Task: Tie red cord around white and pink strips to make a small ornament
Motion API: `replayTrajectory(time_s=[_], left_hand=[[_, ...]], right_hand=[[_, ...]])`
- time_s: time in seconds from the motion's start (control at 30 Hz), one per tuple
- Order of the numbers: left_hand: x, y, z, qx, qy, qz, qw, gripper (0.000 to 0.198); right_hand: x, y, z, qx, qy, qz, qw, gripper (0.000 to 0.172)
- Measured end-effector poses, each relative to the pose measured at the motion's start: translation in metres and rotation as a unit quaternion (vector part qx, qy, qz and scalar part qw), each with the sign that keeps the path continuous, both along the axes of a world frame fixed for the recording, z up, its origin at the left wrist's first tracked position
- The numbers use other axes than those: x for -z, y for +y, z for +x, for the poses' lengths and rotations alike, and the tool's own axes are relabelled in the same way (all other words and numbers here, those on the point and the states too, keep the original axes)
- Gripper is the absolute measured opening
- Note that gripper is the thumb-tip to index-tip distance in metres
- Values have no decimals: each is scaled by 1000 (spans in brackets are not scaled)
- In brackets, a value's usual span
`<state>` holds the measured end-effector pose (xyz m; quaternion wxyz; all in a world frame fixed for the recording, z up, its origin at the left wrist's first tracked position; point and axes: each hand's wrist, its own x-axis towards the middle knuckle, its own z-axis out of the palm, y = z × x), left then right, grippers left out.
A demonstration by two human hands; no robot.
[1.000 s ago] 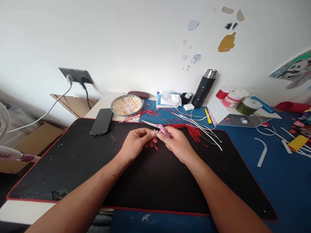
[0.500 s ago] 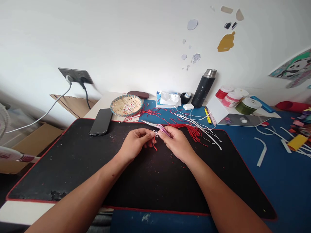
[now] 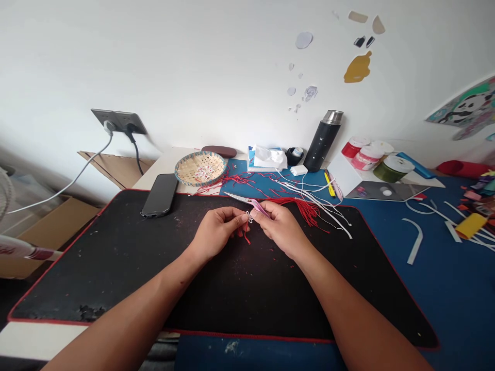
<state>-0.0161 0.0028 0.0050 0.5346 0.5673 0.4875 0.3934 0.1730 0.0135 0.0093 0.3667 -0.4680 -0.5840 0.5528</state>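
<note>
My left hand pinches a small knotted cord piece with white loops and a red tail that hangs below the fingers. Close beside it, my right hand is closed around the pink handles of a pair of scissors, whose blades point left above my left hand. The fingertips of my right hand are at the white loops; whether they grip them is hard to see. Behind the hands lies a bundle of red cords, with white cords to its right.
A black mat lies beneath my hands. Around its far side are a phone, a woven basket with small scraps, a tissue box, a dark flask, a yellow cutter and thread spools.
The white loops have turned and sit closer to my right fingertips, partly covered now. Both hands stay almost in place, and the view has shifted slightly.
</note>
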Motion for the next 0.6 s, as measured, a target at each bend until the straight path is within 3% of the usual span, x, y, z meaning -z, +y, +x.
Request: replayTrajectory(time_s=[0.23,0.6], left_hand=[[0,-3,3,-29,24,35,999,35],[-3,-1,3,-16,10,12,1000,38]], right_hand=[[3,0,-1,-5,36,-19,999,34],[1,-1,-4,-12,67,-47,997,35]])
